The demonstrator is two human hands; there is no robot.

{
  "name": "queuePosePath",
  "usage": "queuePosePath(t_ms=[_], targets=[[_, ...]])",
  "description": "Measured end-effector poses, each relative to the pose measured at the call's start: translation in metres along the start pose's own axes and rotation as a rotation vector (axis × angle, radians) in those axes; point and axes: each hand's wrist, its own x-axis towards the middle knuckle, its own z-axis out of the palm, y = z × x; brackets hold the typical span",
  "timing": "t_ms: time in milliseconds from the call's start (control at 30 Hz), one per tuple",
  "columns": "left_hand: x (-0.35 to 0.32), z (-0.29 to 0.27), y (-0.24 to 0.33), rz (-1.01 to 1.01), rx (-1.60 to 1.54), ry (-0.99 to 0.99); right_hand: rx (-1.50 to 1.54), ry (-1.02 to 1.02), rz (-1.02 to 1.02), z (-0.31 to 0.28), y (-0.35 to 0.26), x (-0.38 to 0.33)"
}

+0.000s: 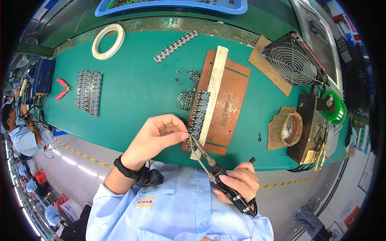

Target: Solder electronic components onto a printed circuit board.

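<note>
My right hand (238,182) grips the black handle of a soldering iron (209,166), whose metal tip reaches up to the lower end of a row of small metal components (198,113). These parts line up against a pale bar (213,86) on a brown board (229,100). My left hand (157,138) pinches its fingertips together right at the iron's tip, apparently holding a thin solder wire that is too fine to make out clearly. A black band sits on my left wrist.
Loose metal parts (187,94) lie left of the board. A block of parts (89,92), red pliers (62,88), a tape roll (107,41), a strip of parts (175,46), a fan (292,60), a green solder spool (333,105), a tip cleaner (290,129) and a blue tray (173,7) surround the green mat (136,88).
</note>
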Motion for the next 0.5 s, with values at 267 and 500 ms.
queuePosePath(t_ms=[267, 500], targets=[[-0.002, -0.002, 0.000, 0.008, -0.005, -0.011, -0.114, 0.247, -0.056, -0.007, 0.019, -0.044], [-0.004, -0.001, 0.002, -0.005, -0.023, 0.000, -0.409, 0.970, 0.555, 0.009, 0.027, -0.066]])
